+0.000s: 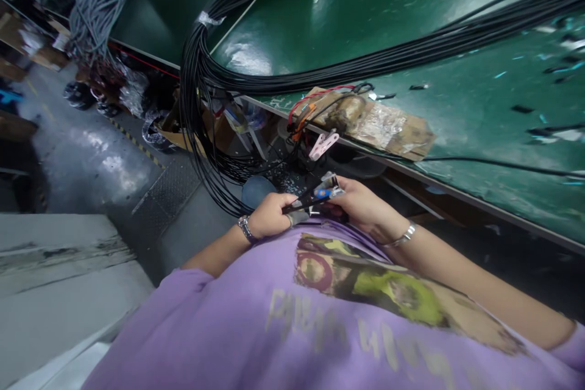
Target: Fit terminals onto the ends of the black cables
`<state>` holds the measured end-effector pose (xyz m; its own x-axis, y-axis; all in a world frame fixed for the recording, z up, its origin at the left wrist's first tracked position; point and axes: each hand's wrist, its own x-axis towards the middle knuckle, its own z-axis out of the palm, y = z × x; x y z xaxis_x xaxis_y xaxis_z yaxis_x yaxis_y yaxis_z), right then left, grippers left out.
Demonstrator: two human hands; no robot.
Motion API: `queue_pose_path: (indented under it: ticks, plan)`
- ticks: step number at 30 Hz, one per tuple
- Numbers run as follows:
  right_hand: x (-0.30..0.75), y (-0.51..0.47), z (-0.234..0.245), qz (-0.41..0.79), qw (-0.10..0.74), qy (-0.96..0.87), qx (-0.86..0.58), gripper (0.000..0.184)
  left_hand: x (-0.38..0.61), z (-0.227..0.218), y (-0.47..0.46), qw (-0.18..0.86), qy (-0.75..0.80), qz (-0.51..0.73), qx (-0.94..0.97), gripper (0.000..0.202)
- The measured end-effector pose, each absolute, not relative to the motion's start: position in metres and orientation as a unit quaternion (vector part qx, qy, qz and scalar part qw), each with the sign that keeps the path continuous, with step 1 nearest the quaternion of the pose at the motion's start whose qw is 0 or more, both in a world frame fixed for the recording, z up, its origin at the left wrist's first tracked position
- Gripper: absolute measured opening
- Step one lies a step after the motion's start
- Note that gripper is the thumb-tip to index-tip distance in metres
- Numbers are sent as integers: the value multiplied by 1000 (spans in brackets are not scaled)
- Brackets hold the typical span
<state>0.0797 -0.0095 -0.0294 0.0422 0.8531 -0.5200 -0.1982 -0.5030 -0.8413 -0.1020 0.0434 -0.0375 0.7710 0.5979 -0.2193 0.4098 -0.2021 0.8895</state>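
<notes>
My left hand [272, 216] is closed around the lower end of a dark hand tool [309, 198], which slants up to the right in front of my shirt. A blue piece and shiny metal show at its far end; its exact kind is unclear. My right hand [363, 204] is closed at that metal end, thumb on top, and what lies inside its fingers is hidden. A thin black cable seems to run below the hands along the shirt. Just beyond them, a pink clip [323, 145] sits at the bench edge.
A large bundle of black cables [320, 76] lies across the green bench [356, 18] and hangs over its edge at left. A taped cardboard piece [388, 128] rests near the edge. Scraps litter the bench's right side. Grey cables [107, 6] hang at upper left; a blue stool [256, 191] stands below.
</notes>
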Motion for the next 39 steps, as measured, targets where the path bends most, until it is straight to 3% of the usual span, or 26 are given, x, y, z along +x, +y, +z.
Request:
queue_pose_path:
  ticks: [5, 15, 24, 31, 34, 36, 39]
  plan:
    - [80, -15, -19, 615, 435, -315, -577, 39, -101, -39, 41, 512, 348, 120, 776, 29]
    - [76, -17, -18, 595, 395, -374, -592, 33, -101, -39, 39, 491, 354, 125, 786, 29]
    - [71, -18, -25, 594, 429, -362, -576, 29, -101, -41, 38, 494, 359, 134, 780, 23]
    - [72, -20, -31, 555, 453, -393, -577, 25, -98, -40, 38, 509, 367, 143, 766, 32]
    - [72, -22, -33, 492, 464, -456, -578, 18, -97, -41, 38, 532, 374, 155, 743, 34]
    - [75, -23, -32, 390, 460, -554, -574, 14, -96, -41, 39, 560, 375, 167, 720, 31]
    - [80, -25, -25, 242, 408, -715, -513, 22, -94, -42, 40, 608, 366, 183, 680, 25]
